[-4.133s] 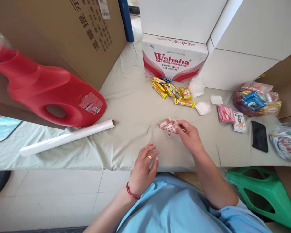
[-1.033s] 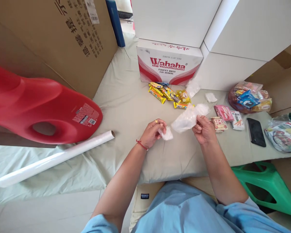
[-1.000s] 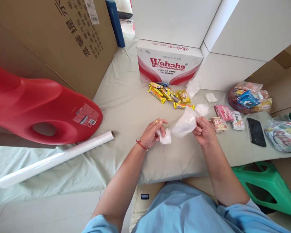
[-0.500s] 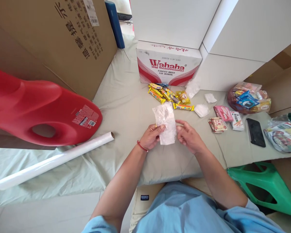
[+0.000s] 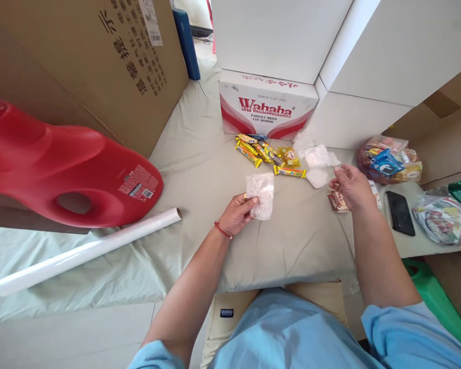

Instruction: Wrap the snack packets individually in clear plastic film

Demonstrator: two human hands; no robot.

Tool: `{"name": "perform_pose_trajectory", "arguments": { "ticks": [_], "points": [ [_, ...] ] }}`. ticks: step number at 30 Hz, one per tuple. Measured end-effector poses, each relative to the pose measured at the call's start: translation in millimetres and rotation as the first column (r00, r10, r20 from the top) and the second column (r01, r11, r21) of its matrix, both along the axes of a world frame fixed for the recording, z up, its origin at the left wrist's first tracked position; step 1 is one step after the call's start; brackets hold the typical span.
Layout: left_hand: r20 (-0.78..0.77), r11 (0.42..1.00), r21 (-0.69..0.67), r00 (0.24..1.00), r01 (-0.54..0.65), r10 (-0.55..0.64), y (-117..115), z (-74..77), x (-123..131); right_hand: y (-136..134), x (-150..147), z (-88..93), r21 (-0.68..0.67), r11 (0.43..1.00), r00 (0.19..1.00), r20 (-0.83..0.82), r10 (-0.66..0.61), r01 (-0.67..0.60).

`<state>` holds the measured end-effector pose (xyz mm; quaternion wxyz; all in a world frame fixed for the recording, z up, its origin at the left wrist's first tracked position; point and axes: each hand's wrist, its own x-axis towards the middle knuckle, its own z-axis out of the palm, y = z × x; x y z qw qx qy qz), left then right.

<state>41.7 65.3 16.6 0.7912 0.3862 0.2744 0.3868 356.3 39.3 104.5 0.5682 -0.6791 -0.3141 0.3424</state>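
My left hand (image 5: 238,211) is closed, thumb on top, around one side of a crinkled whitish translucent packet (image 5: 264,197), held above the cloth-covered surface. What is inside the packet I cannot make out. Out to the right, my right hand (image 5: 352,187) has thumb and fingers pinched at the corner of a thin white sheet (image 5: 321,156). That sheet overlaps a crumpled white piece (image 5: 302,143) and lies just behind a folded white piece (image 5: 318,177). Beneath my right hand, a red-and-cream snack packet (image 5: 337,201) is partly covered.
Yellow snack bars (image 5: 259,148) lie before a Wahaba-style printed water carton (image 5: 267,110). A bowl of snacks (image 5: 388,161), a black phone (image 5: 400,213) and a bagged item (image 5: 443,220) are right. A red jug (image 5: 72,164) and white roll (image 5: 88,253) are left.
My right hand has moved from beside the packet to the right, where a larger white sheet now shows at its fingertips. The packet in my left hand looks smaller.
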Motion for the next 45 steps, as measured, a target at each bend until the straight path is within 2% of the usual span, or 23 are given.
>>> {"name": "perform_pose_trajectory", "arguments": {
  "ticks": [2,5,8,11,14,16,19,22,25,28,32,34,36,38,40,42,45],
  "points": [
    [-0.017,1.0,0.019,1.0,-0.014,0.014,0.5,-3.3,2.8,-7.9,-13.4,-7.7,0.017,1.0,1.0,0.024,0.014,-0.014],
    [-0.048,0.998,0.058,0.998,-0.039,0.042,1.4,-8.9,6.6,-38.0,-61.7,-32.8,0.015,0.97,0.968,0.065,0.241,-0.243],
    [-0.078,0.998,0.065,0.997,0.006,-0.001,0.0,-11.6,8.9,-62.9,-114.7,-57.2,0.066,0.923,0.903,0.247,0.352,-0.378],
    [-0.045,0.999,0.006,0.998,0.04,-0.04,-3.1,-10.4,9.7,-63.5,-143.0,-69.9,0.102,0.897,0.819,0.461,0.341,-0.43],
    [0.0,0.994,-0.046,0.995,0.1,-0.1,-4.9,-8.2,9.5,-50.5,-143.0,-72.5,0.047,0.881,0.752,0.544,0.372,-0.47],
    [-0.001,0.993,-0.036,0.993,0.115,-0.115,-5.0,-7.8,9.6,-43.9,-136.8,-72.0,0.005,0.867,0.76,0.484,0.434,-0.498],
    [-0.072,0.996,0.022,0.993,0.091,-0.089,-3.7,-9.2,10.3,-42.2,-130.0,-71.9,-0.004,0.877,0.842,0.277,0.463,-0.481],
    [-0.176,0.995,0.084,0.983,0.06,-0.044,-2.0,-11.1,10.7,-45.4,-127.0,-73.6,0.032,0.903,0.902,0.083,0.424,-0.428],
    [-0.202,0.992,0.119,0.978,-0.03,0.054,-1.4,-11.2,10.3,-47.8,-124.0,-76.2,0.079,0.936,0.938,-0.021,0.346,-0.344],
    [-0.193,0.992,0.118,0.979,-0.046,0.069,-3.1,-10.3,11.0,-48.8,-122.7,-77.4,0.061,0.936,0.938,0.039,0.345,-0.347],
    [-0.2,0.975,0.216,0.975,-0.05,0.094,-5.1,-11.4,13.2,-49.0,-127.1,-76.5,0.029,0.894,0.865,0.27,0.423,-0.446],
    [-0.209,0.969,0.233,0.969,-0.085,0.135,-3.8,-12.9,12.7,-48.1,-129.1,-76.3,0.047,0.902,0.871,0.286,0.399,-0.429],
    [-0.184,0.974,0.179,0.968,-0.138,0.171,-1.4,-14.0,10.9,-46.7,-128.8,-76.9,0.066,0.937,0.929,0.173,0.328,-0.343],
    [-0.122,0.975,0.111,0.971,-0.191,0.204,1.1,-13.9,8.7,-45.9,-126.3,-77.9,0.068,0.97,0.971,-0.037,0.238,-0.235],
    [-0.048,0.974,0.06,0.974,-0.219,0.222,3.0,-12.2,7.0,-46.8,-122.7,-78.2,0.05,0.987,0.953,-0.258,0.161,-0.153],
    [0.019,0.972,-0.012,0.971,-0.236,0.236,4.2,-9.3,5.6,-50.1,-119.3,-77.8,0.01,0.993,0.905,-0.412,0.111,-0.117],
    [0.092,0.964,-0.124,0.965,-0.234,0.246,5.9,-4.7,3.0,-58.6,-114.7,-77.4,-0.061,0.985,0.871,-0.479,0.111,-0.159]
  ]
}}
